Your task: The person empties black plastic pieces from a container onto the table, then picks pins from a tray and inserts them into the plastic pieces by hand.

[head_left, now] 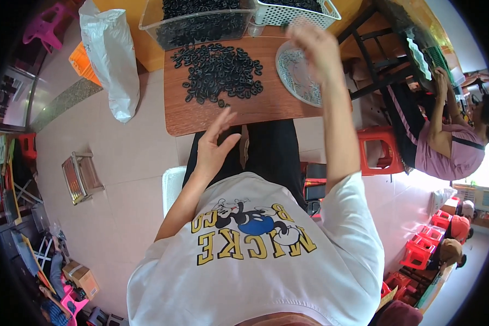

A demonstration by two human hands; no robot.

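Observation:
My left hand [214, 145] hovers at the near edge of the brown wooden table [201, 120], fingers and thumb apart, with nothing in it. Just beyond its fingertips lies a loose pile of small black oval pieces [220, 73]. My right hand [316, 50] is raised over the far right corner, in front of a white perforated basket [271, 15] of similar black pieces. Motion smears its fingers, so I cannot tell whether it holds anything. Partly under that forearm, a round white tray [281, 76] contains many small silvery pieces.
A clear plastic bin [156, 32] full of black pieces stands behind the pile, with a small clear cup [255, 30] beside it. Left of the table are a white sack [111, 65] and an orange crate [83, 62]. A co-worker [451, 144] sits at right near a red stool [377, 151].

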